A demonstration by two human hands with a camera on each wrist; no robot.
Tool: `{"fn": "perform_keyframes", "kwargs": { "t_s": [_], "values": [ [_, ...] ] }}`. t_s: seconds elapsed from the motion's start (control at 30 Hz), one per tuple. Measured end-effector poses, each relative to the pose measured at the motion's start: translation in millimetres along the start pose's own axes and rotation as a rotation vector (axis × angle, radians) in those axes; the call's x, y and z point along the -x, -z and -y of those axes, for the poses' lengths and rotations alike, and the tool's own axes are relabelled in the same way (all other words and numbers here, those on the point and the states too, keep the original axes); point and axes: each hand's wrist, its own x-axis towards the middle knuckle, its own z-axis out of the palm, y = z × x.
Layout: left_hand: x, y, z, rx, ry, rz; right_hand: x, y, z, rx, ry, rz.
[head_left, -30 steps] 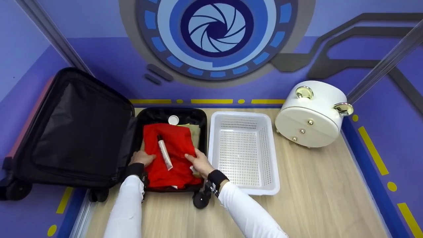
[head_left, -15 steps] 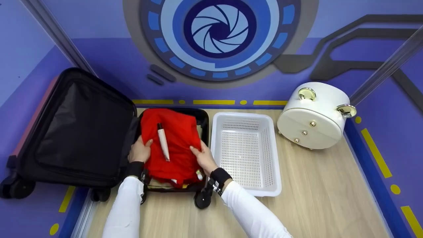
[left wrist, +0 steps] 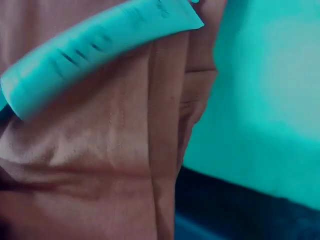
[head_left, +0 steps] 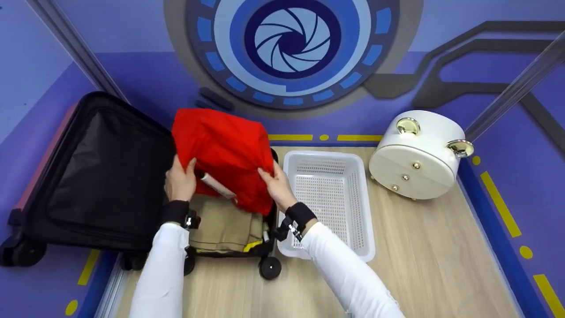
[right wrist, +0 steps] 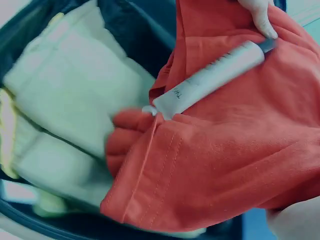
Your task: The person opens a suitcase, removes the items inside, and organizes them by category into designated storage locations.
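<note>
Both hands hold up a folded red garment, its far end raised above the back of the open suitcase. My left hand pinches its left edge, thumb on top. At the right edge, my right hand grips it with thumb and fingers. A white squeeze tube with a dark cap lies on the red cloth between the hands. In the right wrist view the tube lies aslant, its cap near the left hand's fingertips. Folded khaki clothing lies in the suitcase below.
Right of the suitcase stands a white plastic basket. A white rounded case with gold handles and knobs sits at the back right. Small white and yellow items lie at the suitcase's right front corner. A suitcase wheel juts out in front.
Both hands have raised the red garment and moved it away from me, toward the back wall. The tube has travelled with it, tilting more sideways. The khaki clothing beneath has come into view.
</note>
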Motion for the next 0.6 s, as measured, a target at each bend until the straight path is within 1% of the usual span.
{"fn": "perform_keyframes", "kwargs": {
  "t_s": [0.1,0.17,0.23,0.33,0.4,0.43,0.53,0.6],
  "values": [
    [-2.0,8.1,-16.7,0.051,-0.054,-0.047,0,8,19,0.013,0.014,-0.001],
    [-0.6,13.0,-30.1,0.088,-0.101,-0.081,3,15,32,0.024,0.030,-0.005],
    [4.7,17.1,-45.1,0.129,-0.157,-0.111,8,26,44,0.030,0.057,-0.008],
    [19.3,18.3,-67.5,0.201,-0.264,-0.142,19,48,58,0.025,0.123,-0.019],
    [32.8,15.4,-81.5,0.245,-0.336,-0.131,27,68,66,0.022,0.173,-0.035],
    [40.0,12.5,-87.5,0.268,-0.370,-0.115,33,79,69,0.026,0.195,-0.054],
    [62.0,-2.4,-102.1,0.345,-0.467,-0.039,47,113,73,0.063,0.266,-0.123],
    [76.5,-17.0,-107.9,0.389,-0.490,0.033,57,137,73,0.108,0.285,-0.174]
  ]
}}
